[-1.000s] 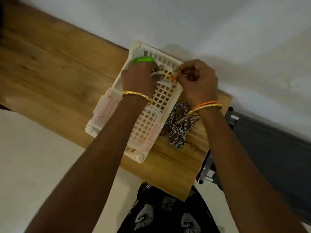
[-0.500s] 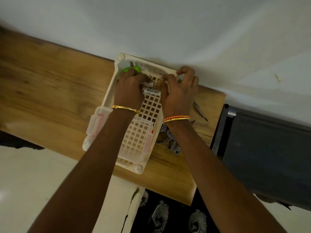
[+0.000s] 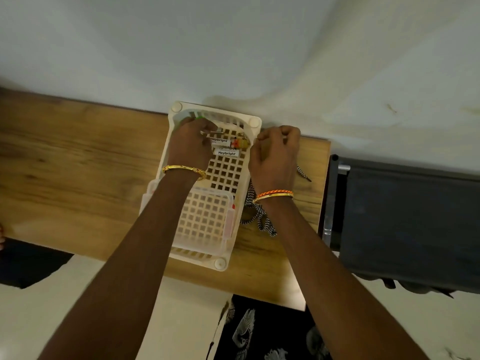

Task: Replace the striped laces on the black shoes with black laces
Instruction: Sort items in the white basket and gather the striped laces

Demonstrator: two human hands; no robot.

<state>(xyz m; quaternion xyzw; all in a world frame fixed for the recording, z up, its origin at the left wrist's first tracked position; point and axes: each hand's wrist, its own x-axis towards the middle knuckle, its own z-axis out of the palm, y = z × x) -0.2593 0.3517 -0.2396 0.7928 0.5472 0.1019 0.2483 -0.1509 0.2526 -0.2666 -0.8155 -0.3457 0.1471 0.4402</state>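
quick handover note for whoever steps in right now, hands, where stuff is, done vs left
Left hand: inside the white plastic lattice basket, fingers curled among small labelled items; a grip cannot be confirmed.
Right hand: fisted at the basket's right rim, contents hidden.
Black-and-white striped laces: loose on the wooden table, right of the basket.
Done: striped laces appear removed.
Left: no shoes or black laces in view; find them, then lace.

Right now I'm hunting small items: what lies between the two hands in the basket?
Head view: between left hand and right hand lie two white Heybright-labelled pieces and an orange-yellow trinket.
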